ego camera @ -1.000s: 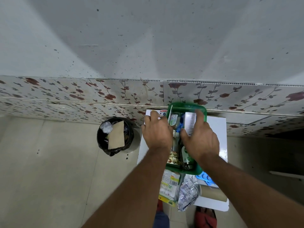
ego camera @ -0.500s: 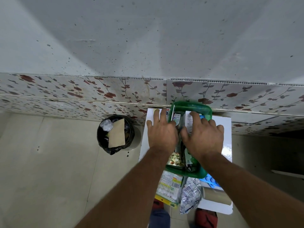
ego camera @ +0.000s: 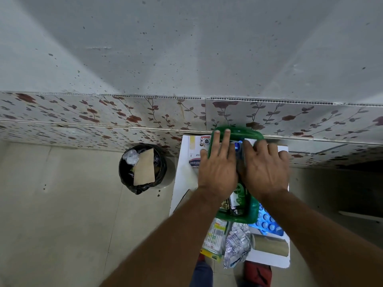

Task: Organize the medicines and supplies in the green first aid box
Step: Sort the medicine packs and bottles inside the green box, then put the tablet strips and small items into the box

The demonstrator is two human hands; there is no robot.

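The green first aid box [ego camera: 253, 211] sits on a small white table [ego camera: 182, 183] against the wall. My left hand [ego camera: 218, 168] lies flat over the box's left side, fingers stretched to the far rim. My right hand [ego camera: 266, 168] lies flat over the right side, fingers spread on the contents. Between the hands a blue item [ego camera: 238, 147] shows. A green antiseptic bottle [ego camera: 238, 196] lies in the near end. Most of the contents are hidden under my hands.
On the table near me lie a printed medicine box [ego camera: 214, 235], a crumpled foil pack [ego camera: 236, 244], a blue blister strip [ego camera: 267, 224] and a tan bandage roll [ego camera: 271, 245]. A plaster box [ego camera: 196, 149] lies left of the green box. A black bin [ego camera: 142, 167] stands on the floor.
Both hands have flattened and slid forward over the box. The right hand no longer holds the white pack upright; it now lies under the fingers.
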